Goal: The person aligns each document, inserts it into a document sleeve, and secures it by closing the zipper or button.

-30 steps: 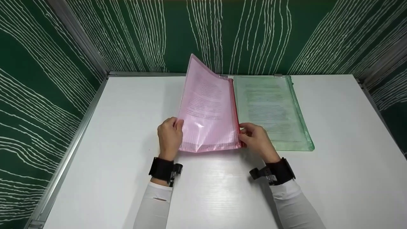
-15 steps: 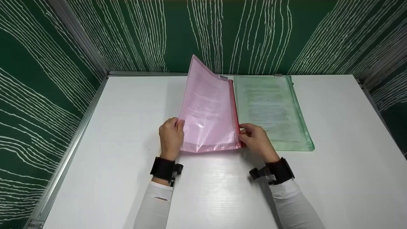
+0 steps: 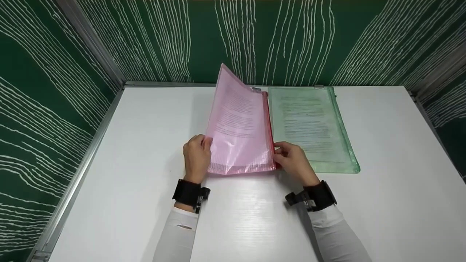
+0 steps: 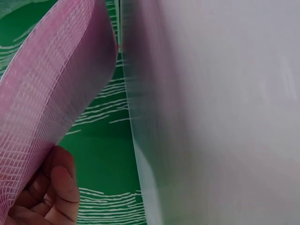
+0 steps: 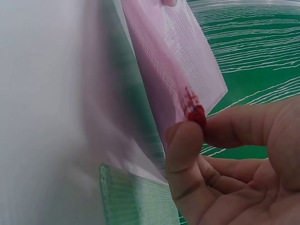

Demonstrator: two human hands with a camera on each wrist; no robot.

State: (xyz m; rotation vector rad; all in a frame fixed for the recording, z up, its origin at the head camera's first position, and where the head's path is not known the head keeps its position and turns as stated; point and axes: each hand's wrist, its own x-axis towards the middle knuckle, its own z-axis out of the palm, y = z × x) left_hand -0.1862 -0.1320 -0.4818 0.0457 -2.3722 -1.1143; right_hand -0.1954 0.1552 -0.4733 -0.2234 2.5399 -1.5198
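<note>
A translucent pink zip file pouch point(image 3: 236, 127) with a printed sheet inside is tilted over the table, its left side raised. My left hand point(image 3: 197, 156) grips its left edge; in the left wrist view the fingers point(image 4: 64, 183) curl at the mesh-patterned plastic. At the lower right corner, my right hand point(image 3: 294, 160) pinches the red zip edge point(image 3: 270, 131) between thumb and forefinger. The right wrist view shows the red zip end point(image 5: 196, 115) held there. A green zip file pouch point(image 3: 309, 127), also with a printed page inside, lies flat on the right, partly behind my right hand.
The white tabletop point(image 3: 247, 222) spreads under both pouches. Green walls point(image 3: 204, 40) with white wavy lines enclose its back and sides. A metal rail point(image 3: 83, 160) runs along the left table edge. Black camera straps point(image 3: 187, 193) sit on both wrists.
My left hand has shifted slightly to the right, and the pouch's raised upper left corner has moved a little right and down. My right hand keeps its pinch almost unmoved.
</note>
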